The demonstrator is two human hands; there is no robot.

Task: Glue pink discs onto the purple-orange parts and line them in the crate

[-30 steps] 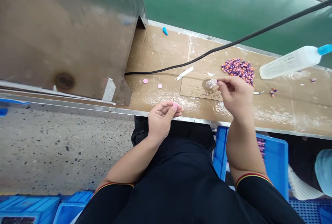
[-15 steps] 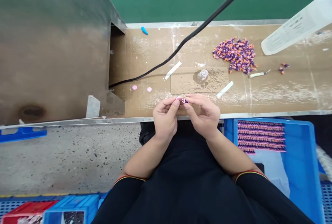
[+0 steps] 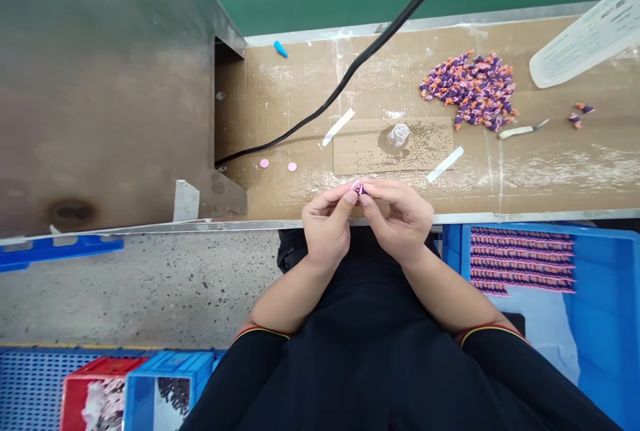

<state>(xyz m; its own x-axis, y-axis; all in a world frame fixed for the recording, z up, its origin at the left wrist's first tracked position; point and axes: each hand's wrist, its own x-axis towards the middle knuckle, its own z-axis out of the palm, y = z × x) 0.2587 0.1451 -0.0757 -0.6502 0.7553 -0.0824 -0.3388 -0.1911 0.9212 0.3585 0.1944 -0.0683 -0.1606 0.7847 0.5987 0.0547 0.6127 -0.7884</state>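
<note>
My left hand [image 3: 327, 224] pinches a small pink disc [image 3: 355, 186] between thumb and fingers. Against it, my right hand [image 3: 401, 218] holds a small purple piece [image 3: 363, 190], and the fingertips of both hands nearly meet. Two more pink discs [image 3: 265, 163] lie on the cardboard-covered bench to the left. Beyond my hands, a small clear cup [image 3: 399, 136] stands on a flat cardboard piece [image 3: 350, 154]. A pile of purple and orange pieces [image 3: 470, 90] lies at the back right, with a thin white-handled tool [image 3: 517, 132] in front of it.
A large metal box [image 3: 105, 98] fills the left, and a black cable [image 3: 320, 110] runs from it across the bench. A white bottle [image 3: 585, 38] lies at the right. A blue tray [image 3: 605, 311] holds rows of pieces. Red [image 3: 70, 394] and blue bins stand lower left.
The purple piece in my right hand has come closer to the pink disc, and now they seem to touch. The camera view has shifted and turned slightly.
</note>
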